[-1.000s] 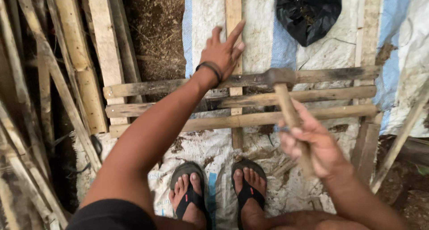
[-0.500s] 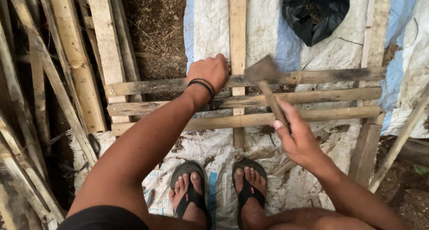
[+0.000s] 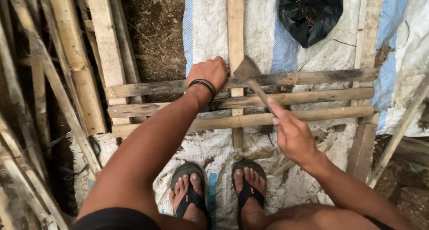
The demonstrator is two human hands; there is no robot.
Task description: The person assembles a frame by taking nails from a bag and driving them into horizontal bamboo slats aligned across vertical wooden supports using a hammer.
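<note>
My left hand rests with curled fingers on the top bamboo slat, right where it crosses the upright wooden plank. A black band sits on that wrist. My right hand grips the wooden handle of a hammer, whose dark head lies over the top slat just right of my left hand. Two more bamboo slats lie below, parallel, across the plank. What my left fingers pinch, if anything, is hidden.
A black plastic bag lies at the top right on white and blue woven sheeting. Loose planks and bamboo poles are stacked at the left. My feet in sandals stand below the slats.
My left hand dropped from raised and spread to curled on the top slat. The hammer swung up and left, from beside the right hand to over the top slat.
</note>
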